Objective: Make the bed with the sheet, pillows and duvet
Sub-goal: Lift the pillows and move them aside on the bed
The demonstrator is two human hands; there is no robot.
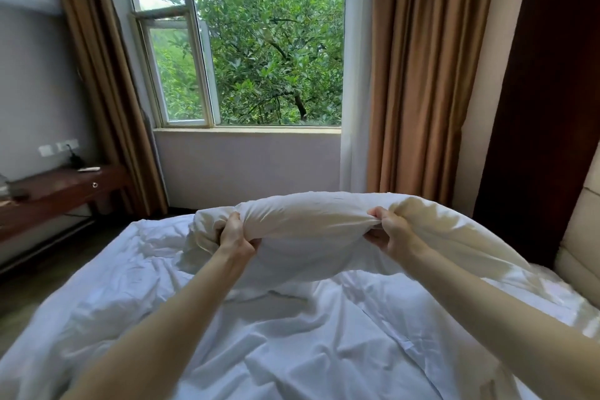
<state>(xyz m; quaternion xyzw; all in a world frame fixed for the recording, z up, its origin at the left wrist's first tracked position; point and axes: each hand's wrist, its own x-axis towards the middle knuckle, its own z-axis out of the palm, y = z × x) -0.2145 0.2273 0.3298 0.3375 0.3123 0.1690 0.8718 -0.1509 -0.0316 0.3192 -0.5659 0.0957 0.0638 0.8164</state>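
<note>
Gripping pillow above sheet

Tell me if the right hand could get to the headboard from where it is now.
Probably yes, but not right away. The right hand grips the lifted pillow together with the left hand. The padded headboard lies to its right, with only the pillow's far end between them.

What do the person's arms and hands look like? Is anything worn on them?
Both forearms are bare as far as the view shows; no sleeve is visible. The left hand and the right hand wear no glove. No watch, ring or bracelet shows.
</note>
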